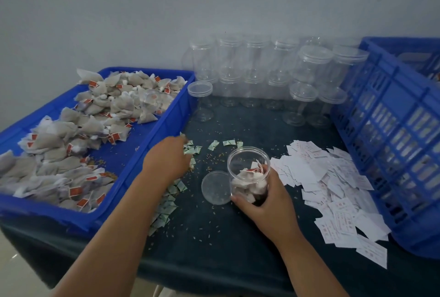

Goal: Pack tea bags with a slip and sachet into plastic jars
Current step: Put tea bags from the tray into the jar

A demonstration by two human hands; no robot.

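Jar (247,161), uncapped and part-filled with tea bags (245,177), is gripped by the right hand (264,201) at lower centre. Left hand (166,161) is laid over the sachets (190,150) left of it; its grasp cannot be told. Slips (333,184) are heaped at right.

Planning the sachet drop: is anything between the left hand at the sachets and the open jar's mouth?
Nothing visible. The left hand is at the sachets; the jar, gripped by the right hand, is open, and its lid lies on the table beside it, off the mouth.
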